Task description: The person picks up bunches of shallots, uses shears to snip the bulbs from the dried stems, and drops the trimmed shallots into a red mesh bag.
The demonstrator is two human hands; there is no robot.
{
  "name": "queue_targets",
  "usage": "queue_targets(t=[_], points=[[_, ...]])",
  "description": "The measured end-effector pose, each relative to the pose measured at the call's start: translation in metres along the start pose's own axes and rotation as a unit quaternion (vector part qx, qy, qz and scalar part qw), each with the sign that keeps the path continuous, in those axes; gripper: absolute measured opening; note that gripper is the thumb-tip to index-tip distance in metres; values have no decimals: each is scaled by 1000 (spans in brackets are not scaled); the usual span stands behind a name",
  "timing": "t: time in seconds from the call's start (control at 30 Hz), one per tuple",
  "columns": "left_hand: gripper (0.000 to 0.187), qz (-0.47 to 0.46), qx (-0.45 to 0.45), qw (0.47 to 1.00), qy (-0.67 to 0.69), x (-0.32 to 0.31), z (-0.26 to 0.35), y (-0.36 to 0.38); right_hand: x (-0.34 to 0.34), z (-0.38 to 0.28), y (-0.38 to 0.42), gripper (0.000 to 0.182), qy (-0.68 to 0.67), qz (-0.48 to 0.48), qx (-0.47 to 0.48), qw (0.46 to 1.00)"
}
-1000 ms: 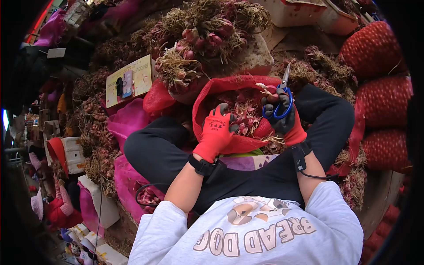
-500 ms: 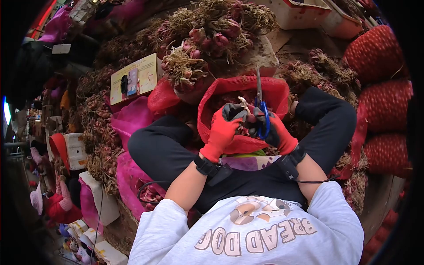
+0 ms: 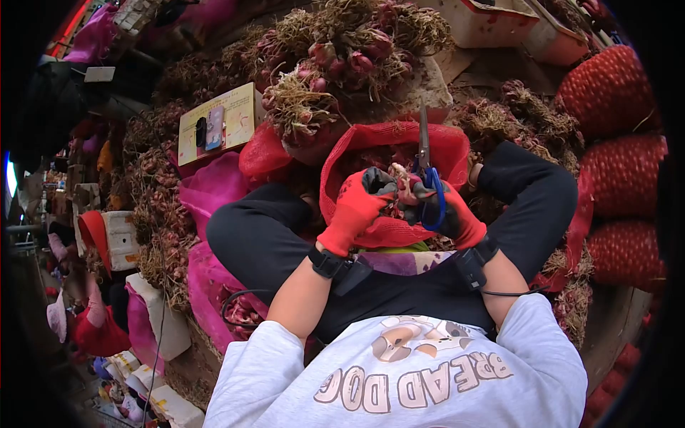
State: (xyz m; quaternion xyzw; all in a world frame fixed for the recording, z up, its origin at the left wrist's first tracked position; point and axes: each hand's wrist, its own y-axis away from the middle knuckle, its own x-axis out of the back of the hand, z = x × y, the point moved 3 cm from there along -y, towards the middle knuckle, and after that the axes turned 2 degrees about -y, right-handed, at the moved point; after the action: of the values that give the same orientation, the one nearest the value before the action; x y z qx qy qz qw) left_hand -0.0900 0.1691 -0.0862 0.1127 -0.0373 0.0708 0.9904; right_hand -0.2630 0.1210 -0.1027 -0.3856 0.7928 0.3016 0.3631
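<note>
Over an open red mesh bag (image 3: 335,167), both my hands wear red and black gloves. My left hand (image 3: 364,203) is closed round the shallots (image 3: 405,187), whose pale roots or stems point up. My right hand (image 3: 453,210) has its fingers through the blue handles of the scissors (image 3: 425,153). The dark blades point up, away from me, and look closed. Fingertips of my right hand touch the shallots too. More shallots lie inside the bag, partly hidden by my hands.
Bundled shallots (image 3: 349,60) are piled ahead. A box lid (image 3: 239,118) holding a phone (image 3: 214,128) lies ahead left. Full red mesh sacks (image 3: 621,171) stand at the right. Pink mesh bags (image 3: 214,189) lie by my left leg. A person in red (image 3: 100,332) is at far left.
The scissors have turned more upright and shifted slightly right with my right hand. My left hand has moved slightly left and down, and more of the shallots shows between my hands.
</note>
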Motion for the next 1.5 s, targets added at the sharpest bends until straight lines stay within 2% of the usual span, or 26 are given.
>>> queue_targets(t=[0.07, 0.1, 0.13, 0.2, 0.23, 0.27, 0.3, 0.33, 0.37, 0.43, 0.5, 0.53, 0.57, 0.63, 0.7, 0.77, 0.83, 0.93, 1.03, 1.1, 1.17, 1.23, 1.3, 1.37, 1.47, 1.5], points=[[15, 21, -50, 998, 31, 5, -9, -8, -16, -1, 1, 29, -149, -26, -10, 988], [16, 32, -76, 996, 46, 9, -10, -11, -15, -2, 1, 29, -150, -32, -20, 988], [22, 23, 13, 988, 149, 12, 12, -6, -12, -2, 0, 28, -151, -38, -30, 987], [25, -31, 5, 987, 158, 7, 47, 5, -12, -3, 0, 23, -83, -23, -33, 996], [27, -58, 0, 985, 162, 4, 55, 9, -13, -1, 0, 23, -78, -31, -73, 994], [26, -124, -23, 987, 97, 8, 45, 9, -13, 1, 0, 23, -72, -39, -113, 990], [23, -106, -80, 990, 39, 9, 44, 9, -13, 4, 0, 23, -66, -47, -153, 985], [21, -100, -100, 990, 15, 12, 42, 12, -11, 11, 3, 25, -85, 9, -152, 985], [20, -92, -121, 988, -9, 17, 43, 15, -12, 9, 4, 26, -48, 12, -121, 991], [20, 8, -33, 998, 59, 44, 69, 41, -18, -3, 5, 28, 24, 19, -58, 998], [22, 165, -123, 978, -36, 101, 79, 80, -4, -10, 7, 28, 102, 83, -28, 991], [22, 279, -109, 946, -123, 132, 85, 108, -9, -18, 10, 28, 126, 124, -6, 984], [18, 322, -113, 927, -155, 152, 106, 139, -11, -24, 11, 27, 149, 164, 17, 975], [19, 460, -13, 873, -162, 203, 93, 196, -3, -30, 9, 24, 116, 133, 55, 983], [22, 468, -7, 835, -289, 235, 71, 254, -2, -34, 6, 26, 117, 139, 64, 981], [22, 446, 117, 696, -550, 272, 22, 319, -1, -33, 4, 30, 117, 147, 56, 981], [24, 392, 245, 733, -500, 270, -7, 343, -2, -33, 6, 31, 134, 157, 59, 977], [28, 392, 329, 711, -482, 253, -27, 340, -10, -37, 9, 36, 116, 124, 92, 981], [28, 454, 144, 808, -346, 255, -21, 299, -12, -46, 13, 38, 139, 117, 99, 978], [23, 461, 41, 860, -215, 212, 70, 236, -14, -52, 16, 37, 168, 116, 90, 975], [24, 411, -94, 882, -211, 189, 137, 199, -24, -57, 18, 31, 194, 145, 91, 966], [25, 345, -233, 854, -312, 154, 201, 183, -24, -61, 25, 29, 258, 146, 111, 949], [31, 177, -349, 806, -445, 111, 261, 177, -35, -67, 31, 27, 319, 171, 116, 925], [26, 80, -386, 785, -478, 67, 299, 169, -27, -68, 31, 26, 283, 171, 112, 937], [26, -53, -428, 752, -499, 43, 306, 168, -24, -70, 42, 29, 278, 180, 91, 939], [27, -84, -441, 740, -501, 39, 304, 167, -10, -68, 34, 30, 287, 178, 127, 933]])
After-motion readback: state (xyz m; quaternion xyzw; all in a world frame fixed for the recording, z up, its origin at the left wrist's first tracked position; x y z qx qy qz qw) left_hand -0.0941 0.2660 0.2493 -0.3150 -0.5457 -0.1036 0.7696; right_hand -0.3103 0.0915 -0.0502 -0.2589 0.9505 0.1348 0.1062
